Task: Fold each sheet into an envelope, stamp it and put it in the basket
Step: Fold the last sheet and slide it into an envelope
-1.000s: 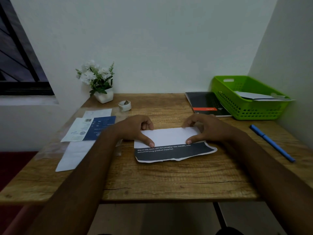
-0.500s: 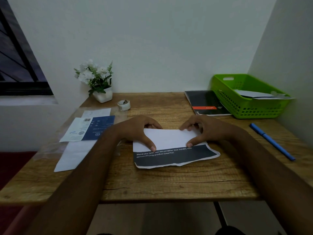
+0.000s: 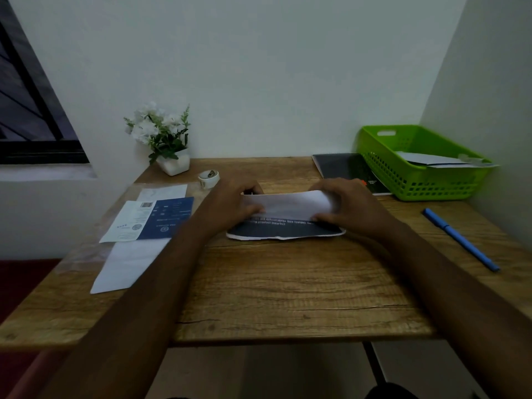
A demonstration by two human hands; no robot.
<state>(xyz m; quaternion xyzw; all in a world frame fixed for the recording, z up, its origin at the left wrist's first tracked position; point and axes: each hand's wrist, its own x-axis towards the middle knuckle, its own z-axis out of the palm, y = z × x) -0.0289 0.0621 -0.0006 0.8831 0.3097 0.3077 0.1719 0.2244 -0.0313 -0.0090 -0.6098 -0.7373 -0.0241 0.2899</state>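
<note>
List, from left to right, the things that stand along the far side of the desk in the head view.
Flower pot → small roll → black notebook → green basket.

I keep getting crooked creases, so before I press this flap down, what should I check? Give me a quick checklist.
1. Grip: left hand and right hand each hold an end of the sheet: ok.
2. The white flap lying flat: not ok, it is lifted and curved.
3. Flap edge parallel to the dark printed strip: cannot tell, blurred.
4. The small roll at hand for stamping: ok, just beyond the left hand.
5. Room in the basket: ok, it seems; only a few papers inside.
</note>
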